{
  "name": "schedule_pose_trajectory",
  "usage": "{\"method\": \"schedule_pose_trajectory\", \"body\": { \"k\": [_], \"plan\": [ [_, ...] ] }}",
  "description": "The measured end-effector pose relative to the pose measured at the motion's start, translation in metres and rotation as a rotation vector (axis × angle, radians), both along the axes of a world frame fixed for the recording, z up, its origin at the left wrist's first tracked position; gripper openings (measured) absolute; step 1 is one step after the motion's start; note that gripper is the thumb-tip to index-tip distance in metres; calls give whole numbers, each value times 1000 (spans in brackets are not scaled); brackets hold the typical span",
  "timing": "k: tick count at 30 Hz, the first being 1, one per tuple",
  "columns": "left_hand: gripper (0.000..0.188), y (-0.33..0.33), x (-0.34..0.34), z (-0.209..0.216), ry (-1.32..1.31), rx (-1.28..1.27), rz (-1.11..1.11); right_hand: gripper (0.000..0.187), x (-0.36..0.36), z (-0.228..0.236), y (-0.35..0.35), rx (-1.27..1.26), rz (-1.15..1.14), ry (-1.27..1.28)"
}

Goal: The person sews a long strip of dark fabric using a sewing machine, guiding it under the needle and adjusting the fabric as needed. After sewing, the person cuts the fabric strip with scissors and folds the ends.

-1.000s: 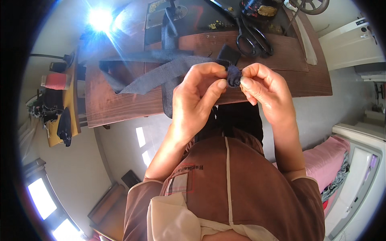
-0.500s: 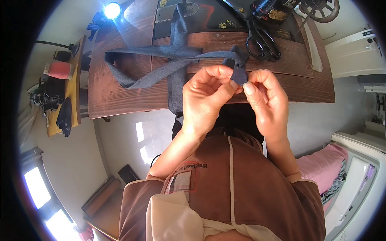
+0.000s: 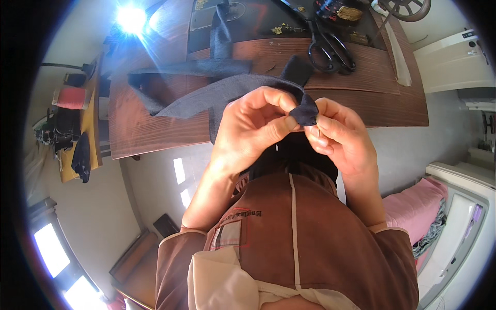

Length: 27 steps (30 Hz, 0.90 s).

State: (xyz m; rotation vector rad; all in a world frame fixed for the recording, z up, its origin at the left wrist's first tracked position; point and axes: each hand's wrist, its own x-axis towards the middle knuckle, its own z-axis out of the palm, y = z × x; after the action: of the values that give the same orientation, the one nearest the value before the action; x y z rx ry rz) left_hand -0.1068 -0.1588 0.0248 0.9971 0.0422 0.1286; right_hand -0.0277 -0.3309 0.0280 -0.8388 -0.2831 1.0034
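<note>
A dark grey-blue fabric strip [image 3: 206,94] loops across the wooden table, and its folded end is held up near the table's front edge. My left hand [image 3: 243,126] pinches that end between thumb and fingers from the left. On the other side, my right hand [image 3: 349,137] grips the end's corner with thumb and fingertips. Between the hands the tip is bent over and shows a darker face. Another length of the strip runs toward the back of the table, partly under the loop. A short dark fabric piece [image 3: 297,71] lies just behind the fingers.
Black-handled scissors [image 3: 330,51] lie on the wooden tabletop [image 3: 155,135], behind my right hand. A black sewing machine [image 3: 338,11] with a handwheel [image 3: 408,8] stands at the back right. A bright lamp [image 3: 132,19] shines at the back left. Pink thread [image 3: 71,97] sits on a side shelf.
Both hands have come slightly nearer to me with the strip's end. The strip is lifted and drawn closer, and its tip is now folded over rather than hanging between the fingertips.
</note>
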Motion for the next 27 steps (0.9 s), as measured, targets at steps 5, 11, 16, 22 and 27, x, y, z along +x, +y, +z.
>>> {"method": "schedule_pose_trajectory", "body": {
  "k": [5,11,16,22,27],
  "plan": [
    [15,-12,-2,-1,10,255,188,9,-15,13,1,-354,-324,-638],
    [14,-18,1,-8,-191,652,370,13,7,0,-2,138,29,-20],
    [16,-7,0,-2,-168,-137,81,15,17,-15,1,113,-36,285],
    [18,-17,-5,7,-4,73,272,17,-1,-3,0,-47,-206,-181],
    [19,-18,-1,-5,40,-10,102,13,-11,-1,7,-92,-240,-300]
  ]
}}
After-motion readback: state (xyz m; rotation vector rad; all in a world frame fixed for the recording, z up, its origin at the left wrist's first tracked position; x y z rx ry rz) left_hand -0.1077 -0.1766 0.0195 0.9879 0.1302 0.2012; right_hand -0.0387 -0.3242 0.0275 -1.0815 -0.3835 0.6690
